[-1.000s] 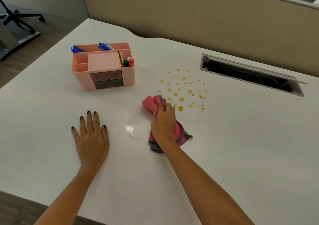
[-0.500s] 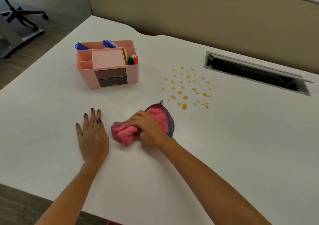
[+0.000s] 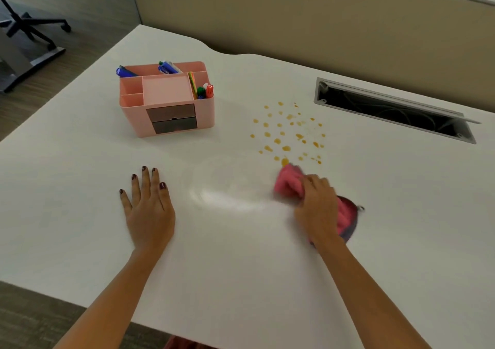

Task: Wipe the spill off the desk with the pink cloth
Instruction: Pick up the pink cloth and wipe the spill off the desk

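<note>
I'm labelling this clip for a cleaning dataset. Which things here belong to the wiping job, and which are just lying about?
Part of the job:
- crumpled pink cloth, gripped by the right hand
- scattered amber spill drops
- white desk
- left hand, flat on the desk

Just lying about:
- pink plastic desk organiser with pens
- open cable tray
- office chair base

Two bare forearms enter from the lower edge of the frame; no sleeves, watch or bracelet visible on either. Left hand (image 3: 150,209), lower left of centre: nails painted dark burgundy, polish visible on all five fingers. Right hand (image 3: 317,209), right of centre: motion-blurred, nails not discernible. No rings seen.
</note>
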The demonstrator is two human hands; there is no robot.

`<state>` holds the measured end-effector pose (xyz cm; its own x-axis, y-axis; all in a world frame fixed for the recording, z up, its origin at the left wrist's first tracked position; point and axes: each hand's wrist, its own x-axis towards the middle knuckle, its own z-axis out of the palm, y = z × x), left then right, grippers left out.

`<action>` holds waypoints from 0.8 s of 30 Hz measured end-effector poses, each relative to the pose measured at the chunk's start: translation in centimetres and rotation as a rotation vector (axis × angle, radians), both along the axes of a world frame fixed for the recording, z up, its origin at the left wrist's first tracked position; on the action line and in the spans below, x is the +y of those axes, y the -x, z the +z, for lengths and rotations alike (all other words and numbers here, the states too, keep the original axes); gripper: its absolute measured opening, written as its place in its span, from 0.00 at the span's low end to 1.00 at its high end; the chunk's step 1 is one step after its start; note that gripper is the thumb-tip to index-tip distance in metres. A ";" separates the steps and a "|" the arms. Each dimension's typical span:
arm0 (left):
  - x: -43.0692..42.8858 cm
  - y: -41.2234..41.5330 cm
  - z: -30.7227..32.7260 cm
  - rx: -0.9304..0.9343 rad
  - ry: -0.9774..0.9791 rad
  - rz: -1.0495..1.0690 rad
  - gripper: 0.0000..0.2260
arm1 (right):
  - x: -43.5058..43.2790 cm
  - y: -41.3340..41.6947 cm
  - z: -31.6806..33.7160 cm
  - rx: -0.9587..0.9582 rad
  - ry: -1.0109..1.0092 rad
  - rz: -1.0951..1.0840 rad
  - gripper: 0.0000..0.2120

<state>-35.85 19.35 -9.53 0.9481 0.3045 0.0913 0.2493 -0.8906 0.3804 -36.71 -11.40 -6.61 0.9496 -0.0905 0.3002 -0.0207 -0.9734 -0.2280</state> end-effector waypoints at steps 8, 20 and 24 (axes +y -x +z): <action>-0.2 0.1 0.1 0.015 -0.013 0.000 0.24 | 4.1 0.4 -0.2 0.081 -0.047 -0.474 0.16; -0.1 -0.1 -0.2 0.009 -0.043 0.003 0.24 | 16.1 -6.7 -0.5 0.120 -0.110 -0.071 0.23; -0.1 -0.2 -0.2 -0.013 0.000 0.013 0.27 | 18.8 -9.1 -0.4 0.202 -0.165 0.191 0.31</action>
